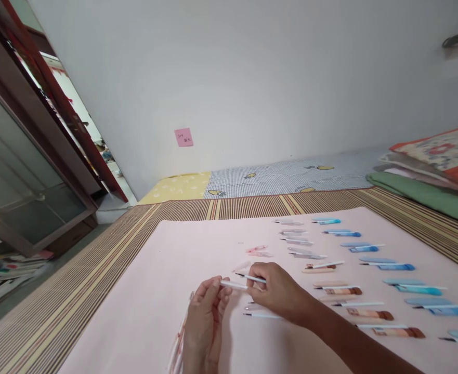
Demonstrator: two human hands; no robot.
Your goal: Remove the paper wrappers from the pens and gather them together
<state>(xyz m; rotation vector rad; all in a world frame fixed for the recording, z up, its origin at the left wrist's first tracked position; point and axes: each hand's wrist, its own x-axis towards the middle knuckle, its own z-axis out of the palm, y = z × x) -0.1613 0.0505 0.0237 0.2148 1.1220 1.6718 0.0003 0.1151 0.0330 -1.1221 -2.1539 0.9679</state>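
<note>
My left hand [205, 322] pinches a thin white pen refill [233, 284] at its fingertips, just above a pale pink sheet [143, 311]. My right hand [277, 291] is closed on a second white refill [250, 278] with a dark tip pointing left. The two hands almost meet. Another white refill [260, 315] lies under my right wrist. Clear pen parts [176, 345] lie beside my left hand.
Rows of taken-apart pens lie to the right: grey ones [297, 241], brown ones [345, 291] and blue ones [392, 266]. Pink clear caps [257, 250] lie ahead. A striped mat [57, 311] surrounds the sheet. Folded bedding [431, 171] sits far right, a glass cabinet [22, 171] left.
</note>
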